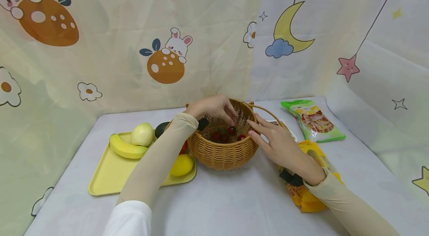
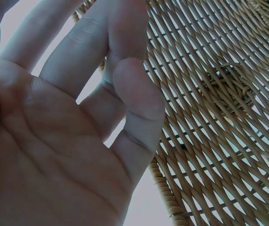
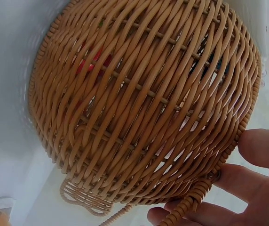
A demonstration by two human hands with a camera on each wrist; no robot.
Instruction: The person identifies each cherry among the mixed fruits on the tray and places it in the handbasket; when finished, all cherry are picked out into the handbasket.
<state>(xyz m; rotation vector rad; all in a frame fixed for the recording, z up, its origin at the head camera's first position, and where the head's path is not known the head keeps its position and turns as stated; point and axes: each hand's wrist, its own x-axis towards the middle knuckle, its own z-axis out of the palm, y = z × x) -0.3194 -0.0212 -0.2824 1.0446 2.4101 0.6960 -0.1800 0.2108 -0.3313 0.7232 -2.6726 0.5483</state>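
Note:
A brown wicker basket (image 1: 224, 154) stands mid-table with several dark red cherries (image 1: 216, 136) inside. My left hand (image 1: 218, 107) reaches over the basket from the left, its fingers hanging down inside. One cherry (image 1: 231, 130) shows just under those fingertips. In the left wrist view the fingers (image 2: 139, 94) bend loosely beside the woven wall, and no fruit shows against the palm. At the basket's right rim, my right hand (image 1: 279, 143) touches the edge with nearly straight fingers. The right wrist view has the thumb (image 3: 257, 147) at the rim, beside the base of the handle (image 3: 186, 205).
Left of the basket, a yellow tray (image 1: 107, 176) bears a banana (image 1: 125, 148), a pale green round fruit (image 1: 142, 134) and a lemon (image 1: 182, 165). A dark fruit (image 1: 161, 130) lies behind my left arm. A green bag (image 1: 315, 122) and a yellow bag (image 1: 311, 202) lie at right.

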